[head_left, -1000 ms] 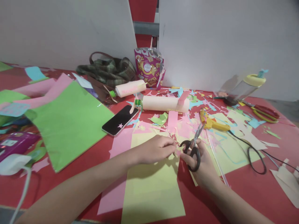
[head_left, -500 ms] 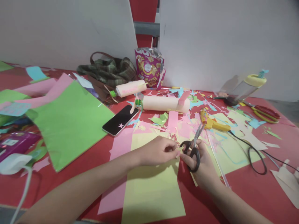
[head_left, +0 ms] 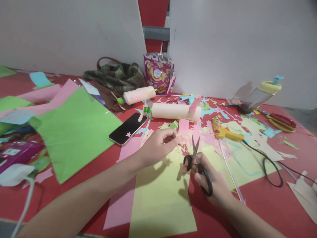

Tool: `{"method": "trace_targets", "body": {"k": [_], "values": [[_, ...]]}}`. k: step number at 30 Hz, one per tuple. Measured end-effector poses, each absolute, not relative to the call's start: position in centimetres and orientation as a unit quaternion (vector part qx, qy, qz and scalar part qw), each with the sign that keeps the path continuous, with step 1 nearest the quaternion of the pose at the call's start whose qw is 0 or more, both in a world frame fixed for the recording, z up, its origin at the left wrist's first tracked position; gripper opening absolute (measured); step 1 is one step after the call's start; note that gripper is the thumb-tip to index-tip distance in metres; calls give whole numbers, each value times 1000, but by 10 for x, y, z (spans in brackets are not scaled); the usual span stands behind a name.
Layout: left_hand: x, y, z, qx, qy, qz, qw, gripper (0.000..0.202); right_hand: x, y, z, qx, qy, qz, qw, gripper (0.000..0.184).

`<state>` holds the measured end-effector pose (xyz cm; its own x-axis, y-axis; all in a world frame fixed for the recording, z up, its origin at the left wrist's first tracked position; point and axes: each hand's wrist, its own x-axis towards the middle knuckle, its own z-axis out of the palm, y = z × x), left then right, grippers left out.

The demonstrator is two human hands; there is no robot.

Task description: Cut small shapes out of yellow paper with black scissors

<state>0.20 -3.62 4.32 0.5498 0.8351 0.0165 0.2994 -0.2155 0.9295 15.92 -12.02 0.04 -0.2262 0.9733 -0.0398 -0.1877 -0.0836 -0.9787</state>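
Red table [head_left: 269, 198]; snack bag [head_left: 159, 72] lettering unreadable.
Your right hand [head_left: 215, 181] grips scissors [head_left: 195, 155] over yellow paper [head_left: 160, 205], blades [head_left: 193, 145] now wider; your left hand [head_left: 158, 145] has moved away, its grip unclear.

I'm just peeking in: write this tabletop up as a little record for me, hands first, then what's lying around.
left hand: fingers curled above the yellow paper; whether they pinch a scrap is unclear
right hand: holds dark-handled scissors, blades apart
left side: green sheet; phone with a pink star on it
middle: longer pale roll, shorter pale roll, both green-tipped
right side: yellow glue gun
back: purple snack bag beside plaid cloth
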Motion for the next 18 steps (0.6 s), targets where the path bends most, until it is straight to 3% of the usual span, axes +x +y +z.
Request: {"method": "trace_targets", "body": {"k": [6, 18], "values": [[3, -39, 47, 753, 377, 253, 477, 23, 160, -121, 4, -364, -494, 664, 427, 30], [1, -37, 50, 815, 345, 166, 435, 25, 163, -122, 1, -356, -481, 676, 430, 29]]}}
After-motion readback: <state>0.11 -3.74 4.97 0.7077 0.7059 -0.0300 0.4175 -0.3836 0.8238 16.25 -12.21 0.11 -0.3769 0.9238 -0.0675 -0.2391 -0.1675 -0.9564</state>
